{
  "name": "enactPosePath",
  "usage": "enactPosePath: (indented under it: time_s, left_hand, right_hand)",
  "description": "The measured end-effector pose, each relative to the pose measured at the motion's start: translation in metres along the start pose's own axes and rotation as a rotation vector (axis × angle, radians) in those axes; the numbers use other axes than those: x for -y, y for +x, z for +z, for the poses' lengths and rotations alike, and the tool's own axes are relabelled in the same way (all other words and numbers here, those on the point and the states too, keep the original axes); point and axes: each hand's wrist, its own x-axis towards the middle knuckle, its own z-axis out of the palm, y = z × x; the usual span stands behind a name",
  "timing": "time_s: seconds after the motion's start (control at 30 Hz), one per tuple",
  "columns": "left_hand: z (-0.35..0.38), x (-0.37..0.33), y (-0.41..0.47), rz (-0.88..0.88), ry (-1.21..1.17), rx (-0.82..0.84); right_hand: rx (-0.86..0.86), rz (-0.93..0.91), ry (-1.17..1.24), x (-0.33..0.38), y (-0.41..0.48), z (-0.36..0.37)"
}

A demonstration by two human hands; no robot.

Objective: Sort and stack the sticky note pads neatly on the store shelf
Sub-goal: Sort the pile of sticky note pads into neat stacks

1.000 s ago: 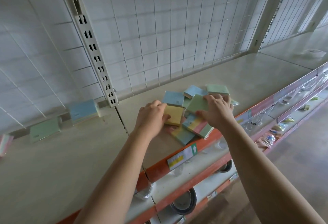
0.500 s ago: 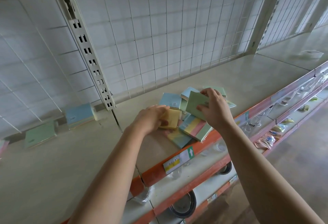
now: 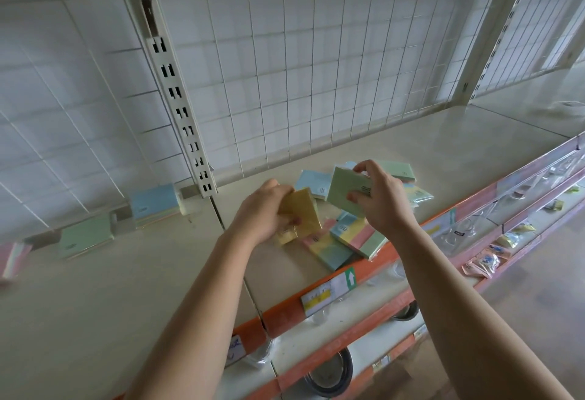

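My left hand (image 3: 262,213) grips a yellow sticky note pad (image 3: 300,214), lifted and tilted above the beige shelf (image 3: 126,289). My right hand (image 3: 381,200) holds a green pad (image 3: 345,189) raised over a loose pile of pads. In that pile lie a light blue pad (image 3: 311,181), another green pad (image 3: 397,170) and two multicolour striped pads (image 3: 354,236). Against the back grid to the left stand a blue-topped stack (image 3: 153,205), a green-topped stack (image 3: 85,236) and a pink pad (image 3: 12,257) at the frame's edge.
A white slotted upright (image 3: 179,108) rises between the two shelf sections. The shelf front is an orange rail with a price label (image 3: 329,293). Lower shelves at the right hold small packaged goods (image 3: 484,260). The shelf's right half (image 3: 427,146) is bare.
Both hands lifted their pads off the pile: the left raised and tilted the yellow pad, the right picked up the green pad and turned it upward.
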Motion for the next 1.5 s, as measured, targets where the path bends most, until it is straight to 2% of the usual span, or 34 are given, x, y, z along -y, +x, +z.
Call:
enactPosePath:
  time_s: [0.13,0.33,0.7,0.87,1.23,1.5]
  left_hand:
    - [-0.009,0.013,-0.01,0.025,-0.101,-0.107]
    - [-0.035,0.037,-0.039,-0.077,-0.245,-0.229]
    - [-0.09,0.122,-0.118,-0.248,-0.18,-0.256]
    - [-0.116,0.162,-0.161,-0.307,-0.192,-0.336]
    - [-0.16,0.223,-0.247,-0.417,-0.235,-0.402]
    - [-0.187,0.259,-0.296,-0.456,-0.324,-0.532]
  right_hand:
    - [0.007,0.027,0.04,0.008,0.002,0.01]
    - [0.037,0.033,0.153,0.034,0.002,0.036]
    - [0.254,0.043,0.494,0.124,-0.016,0.115]
    - [0.316,0.09,0.613,0.167,-0.032,0.159]
    - [0.381,0.065,0.696,0.247,-0.074,0.222]
    - [0.482,0.011,0.681,0.297,-0.103,0.258]
